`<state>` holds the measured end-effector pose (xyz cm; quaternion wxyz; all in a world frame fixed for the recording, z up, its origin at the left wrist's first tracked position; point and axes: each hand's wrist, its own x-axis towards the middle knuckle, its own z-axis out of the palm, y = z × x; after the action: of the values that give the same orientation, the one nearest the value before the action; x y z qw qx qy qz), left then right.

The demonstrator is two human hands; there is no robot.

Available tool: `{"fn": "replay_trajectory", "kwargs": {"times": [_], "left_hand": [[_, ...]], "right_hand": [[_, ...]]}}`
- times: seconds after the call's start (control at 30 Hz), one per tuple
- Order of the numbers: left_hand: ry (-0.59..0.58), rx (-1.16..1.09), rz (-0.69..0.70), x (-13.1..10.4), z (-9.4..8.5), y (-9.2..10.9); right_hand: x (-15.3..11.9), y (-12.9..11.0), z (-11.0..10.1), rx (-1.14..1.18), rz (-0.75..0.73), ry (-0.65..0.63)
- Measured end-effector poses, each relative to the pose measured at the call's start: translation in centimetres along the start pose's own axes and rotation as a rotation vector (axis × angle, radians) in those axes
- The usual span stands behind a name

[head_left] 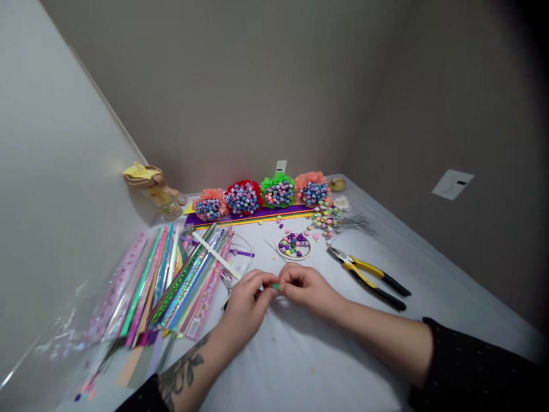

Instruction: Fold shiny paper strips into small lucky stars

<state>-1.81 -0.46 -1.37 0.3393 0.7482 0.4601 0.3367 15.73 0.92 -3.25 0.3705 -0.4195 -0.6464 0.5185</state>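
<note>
A small green piece of paper [275, 286], possibly a folded star, is pinched between the fingertips of both hands. My left hand [251, 300] is closed on its left side, thumb against the fingers. From the other side my right hand [309, 288] holds it the same way, fingers curled. Fingers hide most of the piece, so its exact shape does not show. Just beyond the hands, a round dish [294, 246] holds several purple, pink and green paper stars. Partly behind my left hand lies a dark-handled tool, probably scissors [226, 284].
Packs of shiny paper strips [189, 286] cover the table's left. Yellow-black pliers [369, 278] lie right, near thin wires [355, 223] and loose paper stars [326, 216]. Star bouquets in crepe paper [243, 198] line the back. A jar [171, 210] stands back left.
</note>
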Motion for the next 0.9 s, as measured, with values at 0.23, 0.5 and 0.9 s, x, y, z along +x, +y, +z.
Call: {"fn": "replay_trajectory", "kwargs": {"times": [0.23,0.5,0.9], "left_hand": [[-0.025,-0.293,-0.245,0.0,0.6,-0.3],[-0.067,-0.33,-0.353,0.5,0.3,0.5],[-0.026,-0.37,-0.324,0.2,0.2,0.9]], "right_hand": [[-0.1,-0.1,0.1,-0.034,-0.08,0.012],[-0.3,-0.7,0.1,-0.145,-0.171,0.051],[-0.6,-0.7,0.2,-0.134,-0.149,0.227]]}}
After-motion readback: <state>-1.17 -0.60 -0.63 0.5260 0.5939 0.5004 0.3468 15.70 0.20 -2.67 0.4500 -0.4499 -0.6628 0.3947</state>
